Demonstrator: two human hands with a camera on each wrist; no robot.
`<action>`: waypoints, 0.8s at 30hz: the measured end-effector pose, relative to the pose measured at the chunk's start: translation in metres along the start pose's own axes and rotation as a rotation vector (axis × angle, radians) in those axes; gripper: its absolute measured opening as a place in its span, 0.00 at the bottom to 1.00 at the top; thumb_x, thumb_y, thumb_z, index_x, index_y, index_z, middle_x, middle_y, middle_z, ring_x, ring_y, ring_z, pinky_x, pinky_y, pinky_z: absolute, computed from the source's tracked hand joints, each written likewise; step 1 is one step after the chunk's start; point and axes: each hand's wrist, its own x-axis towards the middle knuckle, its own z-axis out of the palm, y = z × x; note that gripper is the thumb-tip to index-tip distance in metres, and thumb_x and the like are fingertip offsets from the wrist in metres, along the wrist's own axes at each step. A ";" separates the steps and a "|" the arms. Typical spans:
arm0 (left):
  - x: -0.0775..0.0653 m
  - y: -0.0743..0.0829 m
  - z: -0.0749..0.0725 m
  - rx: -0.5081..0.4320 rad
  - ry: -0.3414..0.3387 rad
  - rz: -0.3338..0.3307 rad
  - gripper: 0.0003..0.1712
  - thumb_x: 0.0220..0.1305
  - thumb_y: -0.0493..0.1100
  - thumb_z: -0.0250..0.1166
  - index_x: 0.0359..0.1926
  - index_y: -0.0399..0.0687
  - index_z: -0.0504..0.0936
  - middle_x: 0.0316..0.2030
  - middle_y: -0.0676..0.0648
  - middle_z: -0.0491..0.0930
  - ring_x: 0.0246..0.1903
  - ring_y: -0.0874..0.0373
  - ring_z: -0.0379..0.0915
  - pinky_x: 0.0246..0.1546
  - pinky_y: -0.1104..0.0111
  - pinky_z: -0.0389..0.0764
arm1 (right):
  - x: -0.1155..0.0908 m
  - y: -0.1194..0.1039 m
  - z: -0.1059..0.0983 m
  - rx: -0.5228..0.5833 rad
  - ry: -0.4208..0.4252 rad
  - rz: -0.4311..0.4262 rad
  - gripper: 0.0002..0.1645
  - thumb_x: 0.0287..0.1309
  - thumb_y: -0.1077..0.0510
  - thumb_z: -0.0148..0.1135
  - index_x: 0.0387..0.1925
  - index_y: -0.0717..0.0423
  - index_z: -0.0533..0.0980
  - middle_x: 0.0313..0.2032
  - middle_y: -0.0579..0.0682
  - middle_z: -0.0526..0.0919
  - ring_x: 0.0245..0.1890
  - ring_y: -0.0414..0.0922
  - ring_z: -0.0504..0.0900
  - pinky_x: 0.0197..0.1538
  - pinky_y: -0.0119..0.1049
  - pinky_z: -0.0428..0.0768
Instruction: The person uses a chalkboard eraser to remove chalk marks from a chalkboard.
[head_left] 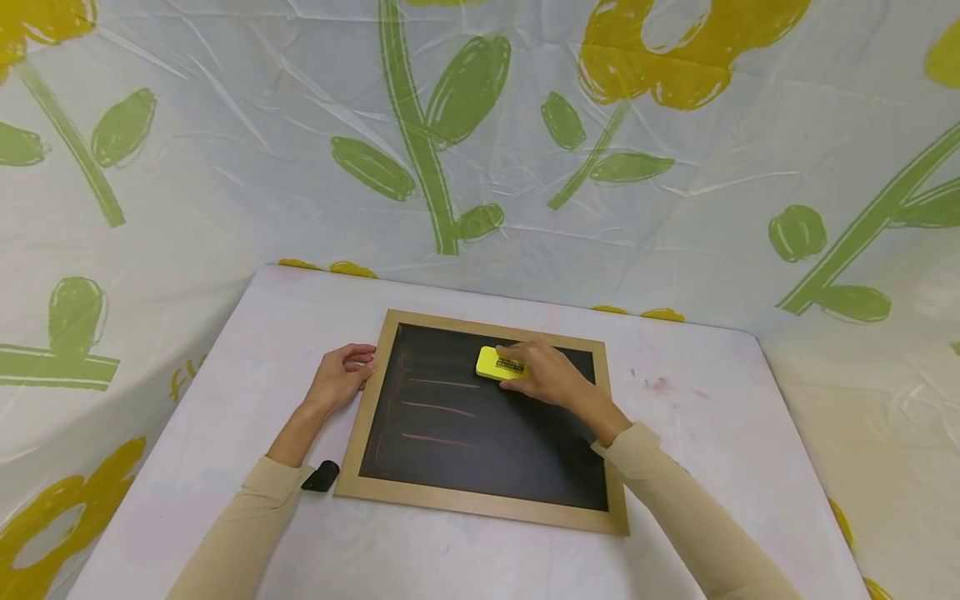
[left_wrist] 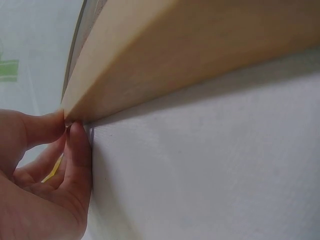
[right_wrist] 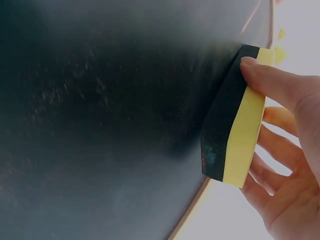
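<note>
A chalkboard [head_left: 487, 458] in a pale wooden frame lies on the table, turned slightly. Three faint pinkish chalk lines [head_left: 438, 408] run across its left half. My right hand [head_left: 551, 375] grips a yellow eraser [head_left: 489, 363] with a black felt layer, over the board's upper middle. In the right wrist view, the thumb lies along the near side of the eraser [right_wrist: 242, 135], with the felt towards the dark surface. At the frame's left side, my left hand [head_left: 341, 379] pinches the edge; the left wrist view has thumb and fingertip at the wooden frame [left_wrist: 125, 75].
A white cloth with faint marks covers the table [head_left: 697, 433]. Reddish smudges [head_left: 660, 385] show right of the board. Beside the left cuff is a small black object [head_left: 322, 476]. A flower-printed curtain [head_left: 300, 192] hangs behind the table and along its sides.
</note>
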 end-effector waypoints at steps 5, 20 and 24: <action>0.000 0.000 0.000 -0.007 -0.003 0.008 0.20 0.72 0.32 0.62 0.62 0.28 0.76 0.49 0.31 0.79 0.35 0.59 0.77 0.29 0.75 0.80 | -0.008 0.003 0.004 -0.007 0.045 0.019 0.38 0.59 0.49 0.76 0.67 0.60 0.76 0.60 0.59 0.82 0.60 0.57 0.79 0.60 0.54 0.78; 0.001 0.000 0.000 -0.007 0.000 0.012 0.20 0.72 0.32 0.62 0.62 0.28 0.77 0.50 0.31 0.79 0.36 0.57 0.78 0.30 0.75 0.80 | -0.029 -0.001 0.001 0.002 0.061 0.033 0.39 0.58 0.47 0.76 0.67 0.58 0.76 0.59 0.57 0.82 0.53 0.54 0.80 0.52 0.51 0.81; 0.000 0.000 0.000 -0.006 -0.001 0.014 0.20 0.72 0.32 0.62 0.62 0.28 0.76 0.50 0.31 0.79 0.36 0.58 0.78 0.29 0.75 0.80 | -0.033 -0.003 0.001 0.016 0.059 0.027 0.39 0.58 0.47 0.77 0.67 0.58 0.76 0.60 0.57 0.82 0.53 0.53 0.80 0.52 0.51 0.81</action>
